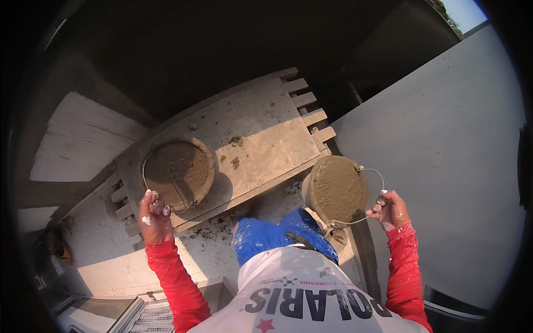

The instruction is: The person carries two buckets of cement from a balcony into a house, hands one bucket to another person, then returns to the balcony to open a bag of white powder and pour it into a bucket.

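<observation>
Two buckets full of wet grey-brown mortar stand out in front of me. The left bucket (179, 173) is over a plank-and-board platform, with its wire handle swung toward me. Fingers of my left hand (155, 217) are curled at that handle, next to the rim. The right bucket (336, 190) hangs or stands just off the platform's near right corner; its base is hidden. My right hand (390, 210) is closed around its thin wire handle (375, 171), which arches out to the right. Pale splashes of mortar mark both hands.
The wooden platform (272, 141) has slatted ends and a few mortar clumps (236, 141). A smooth grey wall (438, 144) rises close on the right. White panels (83, 139) stand at left, and a dark drop or shadowed area lies beyond. Another bucket-like container (336, 237) sits below the right bucket.
</observation>
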`<state>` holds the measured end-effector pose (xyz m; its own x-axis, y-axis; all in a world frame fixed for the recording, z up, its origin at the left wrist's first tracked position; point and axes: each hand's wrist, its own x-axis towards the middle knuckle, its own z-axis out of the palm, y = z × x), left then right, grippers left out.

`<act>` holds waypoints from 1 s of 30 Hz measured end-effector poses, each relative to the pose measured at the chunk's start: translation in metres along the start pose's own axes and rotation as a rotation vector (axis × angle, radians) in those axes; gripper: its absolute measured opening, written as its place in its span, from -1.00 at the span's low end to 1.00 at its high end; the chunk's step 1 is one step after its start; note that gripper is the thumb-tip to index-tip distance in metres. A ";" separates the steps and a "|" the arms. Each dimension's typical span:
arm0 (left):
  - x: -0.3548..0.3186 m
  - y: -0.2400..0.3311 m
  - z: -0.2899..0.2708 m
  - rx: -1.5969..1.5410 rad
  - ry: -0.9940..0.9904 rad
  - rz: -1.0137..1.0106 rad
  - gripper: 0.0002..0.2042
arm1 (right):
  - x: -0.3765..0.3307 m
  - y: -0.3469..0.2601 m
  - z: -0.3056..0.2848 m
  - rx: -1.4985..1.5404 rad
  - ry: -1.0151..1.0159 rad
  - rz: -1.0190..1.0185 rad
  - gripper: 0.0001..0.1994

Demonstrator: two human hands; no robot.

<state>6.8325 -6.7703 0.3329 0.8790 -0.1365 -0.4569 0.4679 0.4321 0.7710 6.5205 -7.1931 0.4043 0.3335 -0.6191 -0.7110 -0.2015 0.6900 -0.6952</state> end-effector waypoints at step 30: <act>0.114 -0.232 0.109 0.278 0.177 -0.214 -0.68 | 0.208 -0.065 0.270 -0.351 -1.075 0.490 -0.86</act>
<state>6.8345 -6.9839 0.1501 0.7404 -0.0309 -0.6715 0.6677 0.1492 0.7293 6.8512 -7.2654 0.3298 0.7080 0.4145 -0.5717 -0.6996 0.5218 -0.4881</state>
